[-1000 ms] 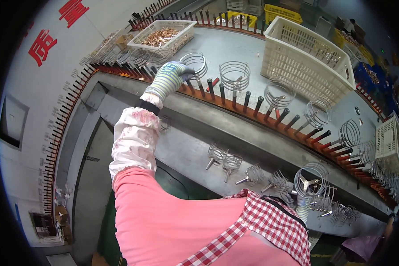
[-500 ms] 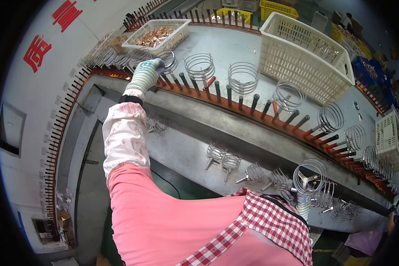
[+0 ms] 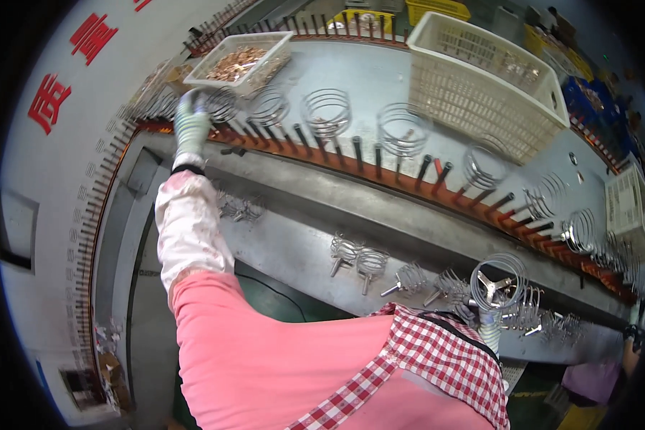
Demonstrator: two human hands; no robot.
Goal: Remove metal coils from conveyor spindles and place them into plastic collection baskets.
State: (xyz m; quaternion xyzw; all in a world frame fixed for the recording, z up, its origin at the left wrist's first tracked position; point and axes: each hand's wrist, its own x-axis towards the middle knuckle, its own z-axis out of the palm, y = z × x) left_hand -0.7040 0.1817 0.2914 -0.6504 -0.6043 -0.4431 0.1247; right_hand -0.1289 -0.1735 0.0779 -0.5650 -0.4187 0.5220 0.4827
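Observation:
My left hand (image 3: 191,132), in a pale striped glove, reaches out to the far left end of a row of upright dark pegs (image 3: 301,138). It is beside several wire coils there; motion blur hides its fingers. Further right, more silver wire coils (image 3: 326,115) stand along the pegs. At the lower right my right hand (image 3: 489,333), also gloved and partly behind the checked apron, is closed below a ring-shaped wire coil (image 3: 499,279) with a three-armed metal holder (image 3: 493,288) in its middle. Its fingertips are mostly hidden.
Several small coil assemblies (image 3: 371,264) lie on the lower metal ledge (image 3: 294,251). Behind the pegs stand a shallow white basket (image 3: 276,61) of copper-coloured parts and a large cream crate (image 3: 473,107). Another person's purple clothing (image 3: 591,380) shows at the lower right.
My left hand has moved left along the pegs. The pegs and coils have shifted right relative to the crate. My right hand with its coil has hardly moved.

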